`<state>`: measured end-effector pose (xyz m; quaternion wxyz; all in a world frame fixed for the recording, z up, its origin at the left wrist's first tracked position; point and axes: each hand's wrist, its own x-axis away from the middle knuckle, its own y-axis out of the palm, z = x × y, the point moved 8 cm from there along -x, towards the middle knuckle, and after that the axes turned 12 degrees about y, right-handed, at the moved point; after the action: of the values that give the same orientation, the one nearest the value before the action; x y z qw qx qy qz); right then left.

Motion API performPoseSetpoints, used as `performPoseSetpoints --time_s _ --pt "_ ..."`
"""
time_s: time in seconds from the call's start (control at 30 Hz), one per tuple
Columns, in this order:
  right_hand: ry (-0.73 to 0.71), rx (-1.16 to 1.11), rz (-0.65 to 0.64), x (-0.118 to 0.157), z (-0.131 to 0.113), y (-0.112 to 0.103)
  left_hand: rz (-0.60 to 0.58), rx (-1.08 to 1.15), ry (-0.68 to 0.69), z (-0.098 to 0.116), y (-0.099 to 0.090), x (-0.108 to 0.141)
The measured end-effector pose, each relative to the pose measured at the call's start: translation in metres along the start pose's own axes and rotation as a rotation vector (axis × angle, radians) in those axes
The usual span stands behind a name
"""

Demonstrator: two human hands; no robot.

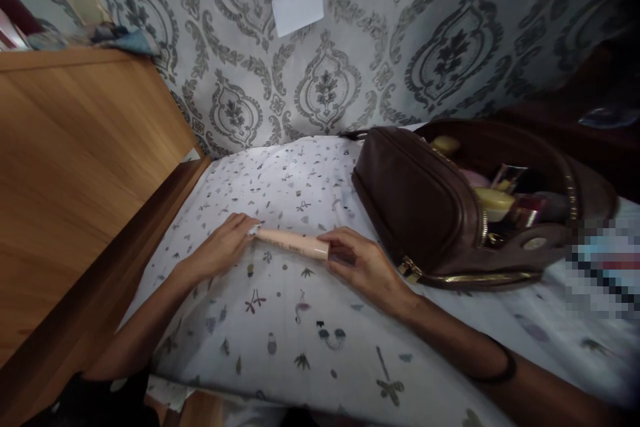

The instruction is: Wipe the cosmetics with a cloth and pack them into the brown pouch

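Note:
A slim peach-coloured tube (295,243) lies crosswise between my two hands, above the white patterned cloth (285,320). My left hand (225,245) has its fingers closed at the tube's narrow left end, where a small whitish bit shows. Around the wider right end, which looks clear or dark, the fingers of my right hand (363,263) are closed. To the right of that hand stands a brown bag (410,207), unzipped, with cosmetics inside.
Wooden furniture (85,167) borders the cloth on the left, with folded fabric (125,40) on top. Behind is a patterned wall (325,73) bearing a white paper (299,8). A blurred patch (607,267) covers something at the far right.

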<state>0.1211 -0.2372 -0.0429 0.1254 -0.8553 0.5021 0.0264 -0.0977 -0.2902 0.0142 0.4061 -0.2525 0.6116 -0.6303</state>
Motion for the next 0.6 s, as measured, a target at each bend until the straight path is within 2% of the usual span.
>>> performPoseSetpoints --time_s 0.13,0.3,0.43,0.6 --pt "0.113 -0.024 -0.007 -0.002 0.013 0.001 0.047 0.08 -0.021 -0.009 0.004 0.012" --pt "0.247 -0.061 -0.003 -0.006 0.031 -0.001 0.061 -0.091 0.012 0.002 0.01 0.013" --pt "0.269 -0.131 -0.024 -0.006 0.03 0.001 0.06 -0.325 0.071 0.026 0.014 0.008" --pt "0.21 -0.09 -0.053 -0.003 0.02 0.005 0.068 -0.399 0.189 0.071 0.028 -0.014"
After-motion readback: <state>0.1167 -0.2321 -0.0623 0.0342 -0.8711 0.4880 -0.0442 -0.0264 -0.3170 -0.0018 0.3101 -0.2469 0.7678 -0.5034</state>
